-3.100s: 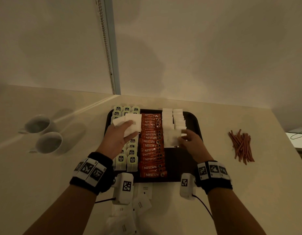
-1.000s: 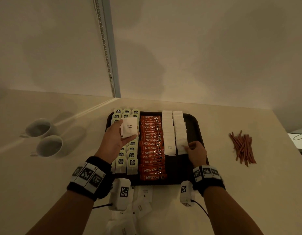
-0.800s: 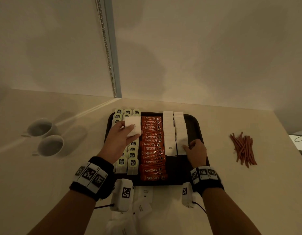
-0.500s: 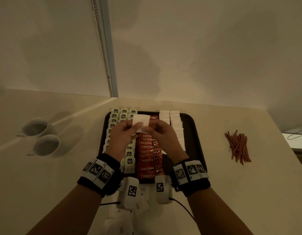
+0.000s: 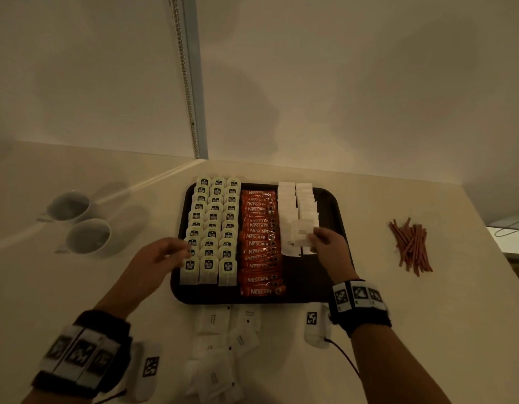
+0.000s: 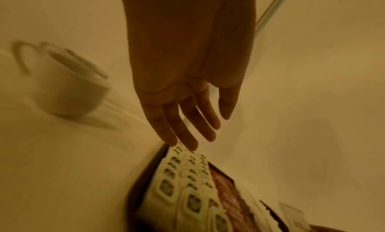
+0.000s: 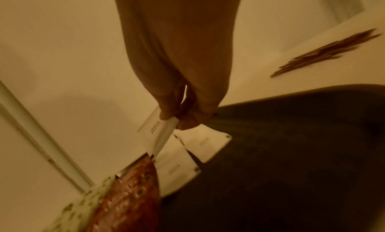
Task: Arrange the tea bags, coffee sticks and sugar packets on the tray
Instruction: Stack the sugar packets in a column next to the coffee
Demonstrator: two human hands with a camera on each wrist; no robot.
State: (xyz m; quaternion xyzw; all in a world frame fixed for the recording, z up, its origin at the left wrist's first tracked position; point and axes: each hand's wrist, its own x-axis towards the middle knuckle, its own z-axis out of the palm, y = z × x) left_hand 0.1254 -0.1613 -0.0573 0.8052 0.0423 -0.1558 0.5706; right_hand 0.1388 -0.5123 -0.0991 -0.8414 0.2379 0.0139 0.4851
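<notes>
One sugar packet [image 5: 301,236] is pinched in the right hand [image 5: 329,246], over the tray [image 5: 329,199] at 3 o'clock. Looks light & floppy, so grab an edge. Left hand [image 5: 162,255] is wide, holding nothing.

- I seem to be at a hospitality tea-and-coffee counter, hotel or office.
- Mid-frame, my dark tray [image 5: 329,199] holds tea bags [image 5: 213,225], Nescafé sticks [image 5: 259,243] and sugar packets [image 5: 296,205] in rows.
- Left, two white cups [image 5: 77,223]; right, stirrers [image 5: 411,246].
- Plain pale counter [image 5: 427,316] meets bare walls [image 5: 340,83].
</notes>
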